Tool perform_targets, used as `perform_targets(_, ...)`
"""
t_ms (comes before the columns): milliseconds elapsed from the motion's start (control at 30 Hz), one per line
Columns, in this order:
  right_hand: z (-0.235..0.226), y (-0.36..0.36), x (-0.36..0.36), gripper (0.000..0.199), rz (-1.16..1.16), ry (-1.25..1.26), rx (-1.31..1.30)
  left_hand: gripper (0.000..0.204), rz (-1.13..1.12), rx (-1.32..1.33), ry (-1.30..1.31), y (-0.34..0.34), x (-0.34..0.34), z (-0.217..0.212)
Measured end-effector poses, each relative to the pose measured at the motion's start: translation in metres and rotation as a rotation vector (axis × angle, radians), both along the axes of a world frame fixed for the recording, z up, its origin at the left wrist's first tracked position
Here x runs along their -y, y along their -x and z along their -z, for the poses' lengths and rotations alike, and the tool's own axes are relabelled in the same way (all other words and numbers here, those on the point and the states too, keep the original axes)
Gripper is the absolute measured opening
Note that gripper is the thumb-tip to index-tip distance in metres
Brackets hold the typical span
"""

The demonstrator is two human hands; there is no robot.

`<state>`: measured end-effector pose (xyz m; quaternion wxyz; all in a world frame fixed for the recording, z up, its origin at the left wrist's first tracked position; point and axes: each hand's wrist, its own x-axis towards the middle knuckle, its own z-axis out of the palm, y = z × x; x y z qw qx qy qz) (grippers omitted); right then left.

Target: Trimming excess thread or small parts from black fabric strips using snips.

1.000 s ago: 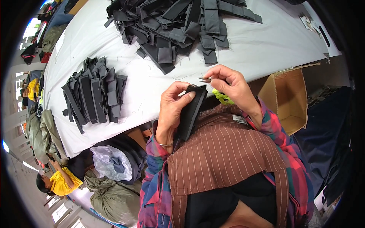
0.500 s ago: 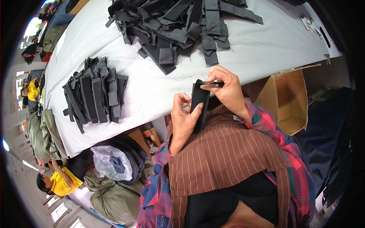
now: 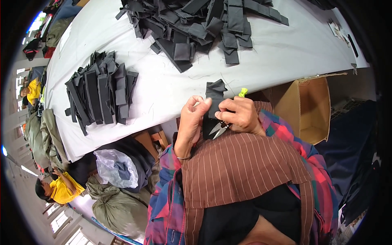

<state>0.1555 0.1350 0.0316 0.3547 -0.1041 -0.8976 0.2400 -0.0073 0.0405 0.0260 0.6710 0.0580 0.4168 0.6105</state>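
Note:
A dark grey fabric strip [image 3: 215, 90] is held up at the table's near edge, its far end creased and flaring. My left hand [image 3: 192, 116] pinches its left side between thumb and fingers. On its right side, the thumb and fingers of my right hand [image 3: 241, 112] grip the cloth too. Thread snips [image 3: 219, 129] stay tucked in that same right hand, blades pointing down to the left and apart. A yellow-green tag or tie [image 3: 243, 92] shows above the right knuckles. The lower part of the strip is partly hidden by the hands.
On the white-covered table [image 3: 163, 94] lie a large heap of dark strips [image 3: 175, 28] and a neater stack [image 3: 102, 90] at left. An open cardboard box [image 3: 312, 108] stands right. Below left are a clear plastic bag [image 3: 116, 168] and an olive bundle [image 3: 118, 208]. People in yellow are farther left.
The strip has been turned, and its wider grey face now shows. My right hand has moved lower, and the snips now point downward with their blades showing.

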Motion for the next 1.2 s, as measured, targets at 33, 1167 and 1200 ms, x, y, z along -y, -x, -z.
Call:
perform_targets(33, 0.001, 0.001, 0.000, 0.021, -0.001, 0.000, 0.001, 0.015, -0.018, -0.056, 0.000, -0.003, -0.001, 0.000)
perform_targets(1167, -0.028, 0.003, -0.011, 0.007, 0.265, 0.389, 0.191, 0.038, -0.058, -0.198, -0.130, -0.005, -0.006, -0.018)
perform_targets(1200, -0.028, 0.003, -0.011, 0.007, 0.265, 0.389, 0.190, 0.038, -0.058, -0.198, -0.130, -0.006, -0.006, -0.017)
